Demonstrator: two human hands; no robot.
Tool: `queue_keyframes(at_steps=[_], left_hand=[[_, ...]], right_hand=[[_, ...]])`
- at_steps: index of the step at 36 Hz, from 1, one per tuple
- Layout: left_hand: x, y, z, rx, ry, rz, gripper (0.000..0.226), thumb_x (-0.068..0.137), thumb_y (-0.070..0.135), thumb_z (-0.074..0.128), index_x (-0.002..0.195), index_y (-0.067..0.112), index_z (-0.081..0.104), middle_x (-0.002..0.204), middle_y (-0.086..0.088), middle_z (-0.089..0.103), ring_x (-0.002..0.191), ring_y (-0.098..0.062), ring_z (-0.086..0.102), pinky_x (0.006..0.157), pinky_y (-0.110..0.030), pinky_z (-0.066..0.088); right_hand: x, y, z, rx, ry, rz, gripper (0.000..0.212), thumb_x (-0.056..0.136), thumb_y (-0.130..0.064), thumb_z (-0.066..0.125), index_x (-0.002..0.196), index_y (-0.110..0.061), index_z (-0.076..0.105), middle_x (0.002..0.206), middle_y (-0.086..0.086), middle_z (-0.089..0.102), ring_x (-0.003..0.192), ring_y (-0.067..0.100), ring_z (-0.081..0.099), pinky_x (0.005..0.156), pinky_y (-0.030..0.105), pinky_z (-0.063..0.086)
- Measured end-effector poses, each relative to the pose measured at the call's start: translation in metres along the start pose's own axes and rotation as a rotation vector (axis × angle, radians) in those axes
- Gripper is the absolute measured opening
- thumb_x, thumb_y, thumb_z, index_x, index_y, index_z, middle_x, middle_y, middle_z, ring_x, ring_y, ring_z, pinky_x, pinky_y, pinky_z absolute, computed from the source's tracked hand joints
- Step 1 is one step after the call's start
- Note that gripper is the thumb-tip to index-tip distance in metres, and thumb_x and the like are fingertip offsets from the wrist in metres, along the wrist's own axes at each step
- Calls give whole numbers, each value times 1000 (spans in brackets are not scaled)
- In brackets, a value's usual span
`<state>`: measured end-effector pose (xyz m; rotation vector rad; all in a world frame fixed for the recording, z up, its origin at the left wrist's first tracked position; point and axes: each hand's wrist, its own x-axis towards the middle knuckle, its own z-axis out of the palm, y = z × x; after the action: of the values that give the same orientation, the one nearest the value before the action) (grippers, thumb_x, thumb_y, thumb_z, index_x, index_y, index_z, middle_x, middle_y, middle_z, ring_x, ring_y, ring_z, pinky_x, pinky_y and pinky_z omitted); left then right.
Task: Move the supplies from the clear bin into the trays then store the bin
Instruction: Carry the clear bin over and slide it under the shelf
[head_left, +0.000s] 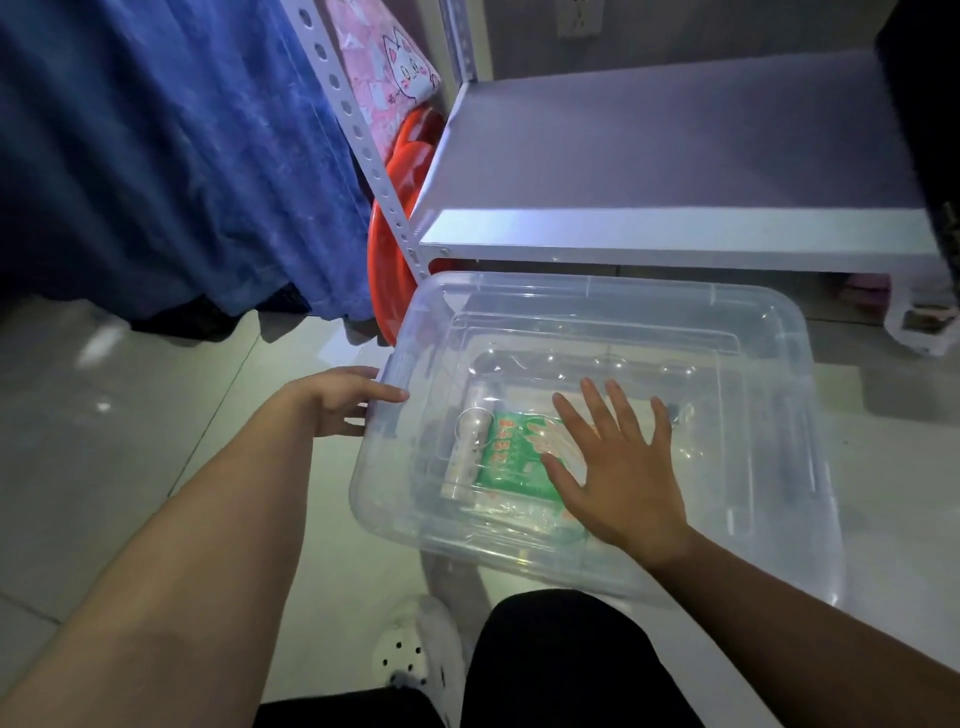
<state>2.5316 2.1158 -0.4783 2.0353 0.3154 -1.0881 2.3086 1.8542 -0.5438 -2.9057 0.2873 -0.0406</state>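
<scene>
The clear plastic bin (769, 332) sits on the pale floor just in front of a low white shelf. Inside it lie a green printed packet (511, 457) and a clear tube-like item (467, 447) beside it, with crinkled clear wrapping around them. My left hand (343, 400) rests against the bin's left rim, fingers apart, thumb on the edge. My right hand (618, 467) hovers spread flat over the bin, above the green packet's right side, holding nothing. I see no trays in this view.
The white metal shelf board (675, 156) stands behind the bin with perforated uprights (358, 135). A blue curtain (156, 156) hangs at left, with red round basins (400, 208) and a pink cat-print cloth (384, 67) beyond. My white shoe (415, 649) is below.
</scene>
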Motion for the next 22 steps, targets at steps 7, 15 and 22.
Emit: queue_keyframes(at_steps=[7, 15, 22], left_hand=[[-7, 11, 5, 57, 99, 15, 40, 70, 11, 86, 91, 27, 56, 108, -6, 71, 97, -25, 68, 68, -36, 56], [-14, 16, 18, 27, 243, 53, 27, 66, -1, 87, 79, 13, 68, 92, -14, 70, 77, -32, 69, 52, -33, 57], [-17, 20, 30, 131, 334, 34, 26, 73, 1, 83, 93, 8, 69, 89, -14, 64, 74, -30, 62, 61, -36, 56]], right_hand=[[-1, -2, -5, 5, -14, 1, 69, 92, -69, 18, 149, -35, 36, 160, 3, 30, 149, 29, 22, 116, 65, 8], [0, -3, -7, -6, -33, 12, 72, 90, -71, 13, 151, -37, 32, 162, 2, 24, 151, 28, 17, 117, 64, 6], [0, -3, -7, 1, -37, 21, 70, 90, -71, 16, 150, -37, 33, 161, 2, 27, 150, 28, 20, 117, 63, 4]])
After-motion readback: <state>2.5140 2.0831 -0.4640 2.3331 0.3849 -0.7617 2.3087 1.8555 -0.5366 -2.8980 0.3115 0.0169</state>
